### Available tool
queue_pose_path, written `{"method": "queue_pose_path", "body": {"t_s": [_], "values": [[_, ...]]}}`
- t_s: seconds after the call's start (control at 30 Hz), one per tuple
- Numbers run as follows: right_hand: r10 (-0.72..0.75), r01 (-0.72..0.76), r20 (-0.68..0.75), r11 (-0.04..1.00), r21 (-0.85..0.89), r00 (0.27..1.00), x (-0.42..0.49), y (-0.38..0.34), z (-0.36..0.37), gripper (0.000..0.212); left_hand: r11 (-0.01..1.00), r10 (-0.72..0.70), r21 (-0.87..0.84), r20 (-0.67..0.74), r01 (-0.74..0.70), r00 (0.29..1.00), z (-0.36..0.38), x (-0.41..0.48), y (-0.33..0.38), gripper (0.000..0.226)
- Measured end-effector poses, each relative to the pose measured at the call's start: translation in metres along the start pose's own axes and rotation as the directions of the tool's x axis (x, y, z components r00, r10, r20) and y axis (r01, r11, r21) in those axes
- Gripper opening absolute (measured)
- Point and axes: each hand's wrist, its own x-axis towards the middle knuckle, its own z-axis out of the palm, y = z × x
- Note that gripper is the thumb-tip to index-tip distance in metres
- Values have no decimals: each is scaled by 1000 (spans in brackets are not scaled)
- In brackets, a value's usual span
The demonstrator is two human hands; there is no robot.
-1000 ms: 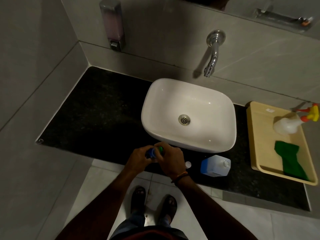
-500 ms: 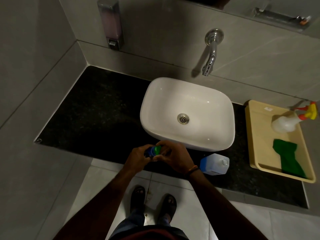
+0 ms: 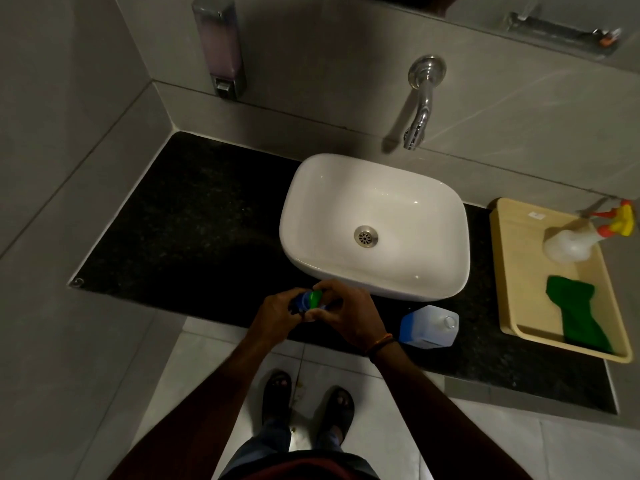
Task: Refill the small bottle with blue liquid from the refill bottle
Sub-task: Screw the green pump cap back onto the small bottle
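Both forearms reach up from the bottom of the view and meet just in front of the white basin's (image 3: pixel 374 209) near-left corner. The left hand (image 3: pixel 277 315) wraps the small bottle (image 3: pixel 304 302) from the left. The right hand (image 3: pixel 349 317) curls over its green cap (image 3: pixel 316 296), fingers pinching it. The bottle is held over the front edge of the counter (image 3: pixel 194 220). The refill bottle (image 3: pixel 429 327) rests before the basin's near-right corner, just beside the right wrist. A broad dark stretch of counter runs left of the basin; a tray (image 3: pixel 509 271) sits right of it.
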Motion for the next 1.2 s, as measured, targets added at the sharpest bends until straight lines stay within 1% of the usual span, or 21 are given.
{"method": "queue_pose_path", "body": {"t_s": [0.23, 0.57, 0.67, 0.73, 0.8, 0.87, 0.9, 0.93, 0.97, 1.0, 1.03, 1.1, 1.2], "values": [[-2, 2, -1, 999, 36, 1000, -2, -3, -3, 49, 999, -33, -34, -24, 32, 999, 1, -1, 2, 51], [-21, 21, 5, 999, 44, 1000, -3, -5, -5, 48, 998, -32, -52, -23, 31, 999, 1, -1, 3, 50], [-11, 10, 13, 997, 80, 1000, -4, -3, -5, 54, 999, -16, -52, -30, 15, 999, 1, -2, 2, 52], [39, -37, -11, 990, 136, 999, -7, 0, -3, 66, 997, -7, -71, -36, 5, 999, 2, -2, 0, 56], [163, -141, -81, 963, 229, 983, -14, 9, 2, 69, 997, -19, -78, -30, 17, 999, 3, -2, -3, 64], [338, -290, -126, 910, 297, 933, -22, 23, 10, 59, 996, -38, -86, -21, 36, 999, 4, -2, -6, 66], [435, -381, -87, 855, 351, 896, -26, 30, 16, 52, 994, -46, -100, -21, 43, 999, 5, -2, -8, 64], [521, -462, -18, 772, 437, 854, -28, 37, 25, 43, 993, -51, -110, -23, 48, 998, 5, -2, -10, 61], [584, -518, 60, 662, 541, 810, -30, 40, 34, 36, 993, -50, -111, -28, 47, 998, 6, -2, -10, 58], [624, -544, 110, 565, 621, 774, -31, 40, 43, 33, 994, -47, -101, -36, 43, 998, 5, -2, -12, 55], [652, -543, 121, 497, 677, 748, -29, 40, 52, 34, 995, -48, -90, -48, 43, 998, 5, -2, -13, 53], [679, -514, 103, 439, 737, 727, -23, 37, 67, 34, 993, -70, -96, -84, 62, 994, 0, -3, -17, 51], [694, -496, 104, 394, 774, 713, -11, 29, 87, 34, 985, -115, -143, -126, 97, 985, -15, -3, -29, 51]]}}
